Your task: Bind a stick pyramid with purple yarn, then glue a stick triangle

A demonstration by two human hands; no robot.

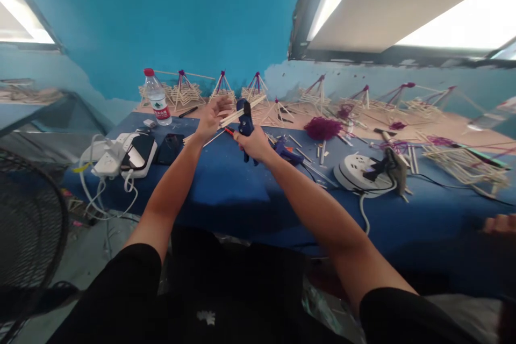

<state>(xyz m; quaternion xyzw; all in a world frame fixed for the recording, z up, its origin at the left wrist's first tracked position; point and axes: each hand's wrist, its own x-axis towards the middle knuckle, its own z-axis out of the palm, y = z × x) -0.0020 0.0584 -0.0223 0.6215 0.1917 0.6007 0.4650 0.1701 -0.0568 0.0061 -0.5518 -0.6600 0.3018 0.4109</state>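
My right hand is wrapped round a dark blue hand tool, which looks like a clamp; its exact kind is unclear. Pale thin wooden sticks pass at the tool's upper end, pointing up to the right. A small orange-red tip shows beside my right fingers. My left hand is just left of the sticks, fingers spread and palm towards them; whether it touches them is hard to see. More loose sticks lie on the blue tabletop below. Right of my right hand lies a blue glue gun.
Several stick pyramids with purple tops line the back. Purple yarn lies behind the glue gun. A water bottle, phone and power strips are left; a round white socket block is right. Another person's hand shows far right.
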